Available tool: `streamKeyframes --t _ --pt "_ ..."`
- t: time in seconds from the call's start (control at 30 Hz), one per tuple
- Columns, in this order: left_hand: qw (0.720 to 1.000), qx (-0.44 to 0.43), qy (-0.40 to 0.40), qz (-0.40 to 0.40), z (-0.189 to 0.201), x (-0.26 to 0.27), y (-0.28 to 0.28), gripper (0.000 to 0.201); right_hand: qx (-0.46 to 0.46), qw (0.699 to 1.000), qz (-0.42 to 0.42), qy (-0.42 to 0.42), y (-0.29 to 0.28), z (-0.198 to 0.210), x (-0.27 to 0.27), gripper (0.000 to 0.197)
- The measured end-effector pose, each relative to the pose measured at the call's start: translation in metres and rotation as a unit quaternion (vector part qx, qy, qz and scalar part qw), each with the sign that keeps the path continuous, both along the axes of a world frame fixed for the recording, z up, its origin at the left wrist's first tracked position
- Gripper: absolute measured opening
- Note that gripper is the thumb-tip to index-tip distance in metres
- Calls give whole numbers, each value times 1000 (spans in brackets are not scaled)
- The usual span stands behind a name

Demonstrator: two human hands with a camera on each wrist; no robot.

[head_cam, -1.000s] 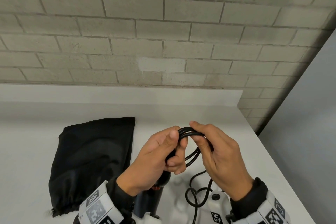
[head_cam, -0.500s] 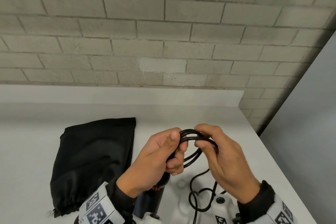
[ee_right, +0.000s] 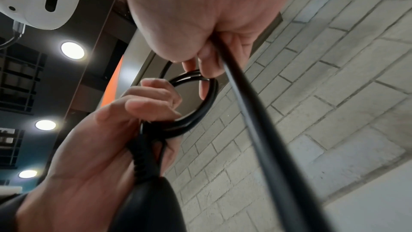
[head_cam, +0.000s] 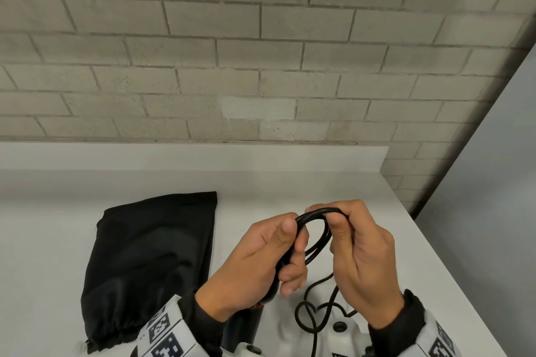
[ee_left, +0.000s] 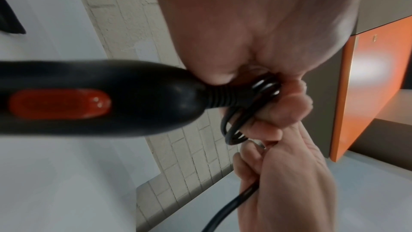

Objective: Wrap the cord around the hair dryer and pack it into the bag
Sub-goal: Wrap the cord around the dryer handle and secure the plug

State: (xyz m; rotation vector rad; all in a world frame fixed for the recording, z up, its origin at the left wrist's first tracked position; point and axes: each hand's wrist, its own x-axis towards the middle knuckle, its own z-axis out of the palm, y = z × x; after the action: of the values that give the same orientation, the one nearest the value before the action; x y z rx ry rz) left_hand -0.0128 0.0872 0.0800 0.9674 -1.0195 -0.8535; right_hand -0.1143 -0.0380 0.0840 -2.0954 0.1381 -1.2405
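My left hand (head_cam: 261, 258) grips the end of the black hair dryer (ee_left: 93, 98) handle, which has a red switch (ee_left: 60, 103), together with several loops of black cord (head_cam: 314, 216). My right hand (head_cam: 359, 252) pinches the top of the loops and holds the cord's free run (ee_right: 263, 138) in its palm. Loose cord (head_cam: 311, 313) lies curled on the counter below the hands. The black drawstring bag (head_cam: 150, 264) lies flat to the left, apart from both hands. Most of the dryer's body is hidden under my left wrist.
The white counter (head_cam: 377, 211) ends at a right edge close to my right hand, with a grey floor beyond. A grey brick wall (head_cam: 261, 66) and a low white ledge stand behind. In the left wrist view an orange panel (ee_left: 368, 85) shows.
My right hand has shifted slightly right and closed its fingers over the top of the cord loops. The left hand and the bag have stayed put.
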Motion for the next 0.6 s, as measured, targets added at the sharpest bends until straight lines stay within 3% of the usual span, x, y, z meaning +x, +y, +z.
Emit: streamKeyframes --t 0.27,0.47,0.6 --pt "1000 6 -3 18 0 -1 -2 44 92 995 31 3 3 -7 -1 34" --pt "999 19 0 35 3 3 2 47 -73 995 -38 59 -11 4 -9 29" --pt "1000 12 8 22 6 4 2 46 -87 985 45 140 -9 12 -15 41"
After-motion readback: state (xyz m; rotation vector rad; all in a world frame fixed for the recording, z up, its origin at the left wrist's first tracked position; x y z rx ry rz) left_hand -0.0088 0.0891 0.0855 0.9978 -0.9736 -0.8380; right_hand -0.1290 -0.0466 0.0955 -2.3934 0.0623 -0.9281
